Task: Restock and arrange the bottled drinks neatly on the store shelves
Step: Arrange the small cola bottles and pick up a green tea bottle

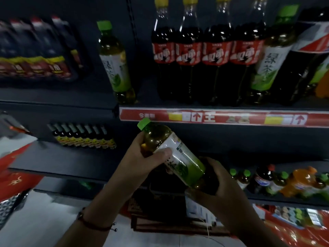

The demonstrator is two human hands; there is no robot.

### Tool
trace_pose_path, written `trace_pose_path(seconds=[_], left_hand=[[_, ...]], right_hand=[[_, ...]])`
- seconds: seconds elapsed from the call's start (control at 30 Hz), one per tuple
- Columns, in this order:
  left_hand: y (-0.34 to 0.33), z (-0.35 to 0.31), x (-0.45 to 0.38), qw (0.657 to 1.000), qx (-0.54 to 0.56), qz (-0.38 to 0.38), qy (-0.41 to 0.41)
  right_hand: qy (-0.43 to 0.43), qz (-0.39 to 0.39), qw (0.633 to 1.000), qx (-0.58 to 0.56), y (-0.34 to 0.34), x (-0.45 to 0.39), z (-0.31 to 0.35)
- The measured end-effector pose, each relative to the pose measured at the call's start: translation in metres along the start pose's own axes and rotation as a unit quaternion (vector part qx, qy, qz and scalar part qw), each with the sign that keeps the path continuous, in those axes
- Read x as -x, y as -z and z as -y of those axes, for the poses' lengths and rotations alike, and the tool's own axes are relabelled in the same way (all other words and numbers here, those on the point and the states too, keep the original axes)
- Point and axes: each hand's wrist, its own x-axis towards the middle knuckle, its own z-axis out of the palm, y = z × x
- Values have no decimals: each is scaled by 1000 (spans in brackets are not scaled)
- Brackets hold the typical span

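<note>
Both hands hold one green tea bottle [173, 155] tilted below the red price strip [222, 118]: the left hand [142, 157] wraps its shoulder, the right hand [216, 177] cups its base. Lifted carelessly, its green cap [143, 123] could clip that strip, or the bottle could topple the lone green tea bottle on the upper shelf [114, 63] or the cola bottles [206, 52] beside it.

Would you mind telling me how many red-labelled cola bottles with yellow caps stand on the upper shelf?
4: cola bottles side by side at and on the upper shelf. More may stand hidden behind them.
</note>
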Motion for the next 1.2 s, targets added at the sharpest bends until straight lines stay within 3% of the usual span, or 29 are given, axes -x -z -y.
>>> trace_pose_path(seconds=[0.3, 0.57, 0.63, 0.77, 0.9, 1.2], left_hand=[[84, -69, -52, 986, -75, -51, -143], [119, -110, -96, 943, -178, -68, -273], [123, -115, -107, 915, -244, -97, -307], [124, -112, -125, 817, -419, -178, -353], [118, -102, -141, 744, -495, -221, -389], [116, -84, -170, 659, -539, -273, -447]], right_hand=[[82, -11, 996, -13, -52, -96, 71], [144, -71, 987, 18, -67, -165, 112], [150, -83, 985, 31, -71, -178, 118], [157, -101, 981, 53, -82, -199, 117], [135, -138, 977, 90, -95, -214, 106], [147, -206, 950, 182, -109, -226, 98]])
